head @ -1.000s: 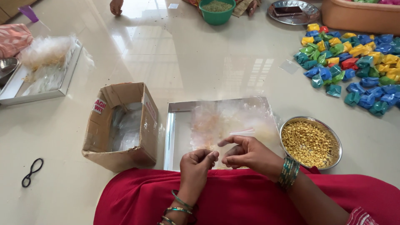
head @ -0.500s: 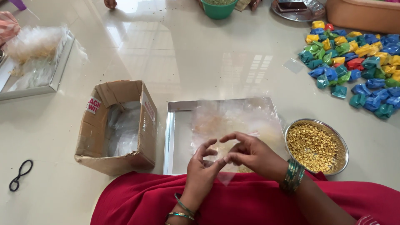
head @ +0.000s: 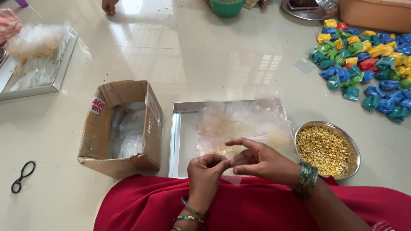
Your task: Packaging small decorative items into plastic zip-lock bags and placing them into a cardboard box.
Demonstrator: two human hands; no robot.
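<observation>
Here both hands meet: left hand (head: 206, 171) and right hand (head: 261, 160) pinch a clear pouch (head: 233, 164) between fingertips, tray (head: 177, 141) just beyond, grain bowl (head: 327, 149) right of them.

An open brown cardboard box (head: 122, 128) is set left. Crumpled coloured foil wrappers (head: 368, 64) are heaped far right; a black loop (head: 22, 176) is seen.

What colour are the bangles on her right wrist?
Green bangles, seen in the head view.
</observation>
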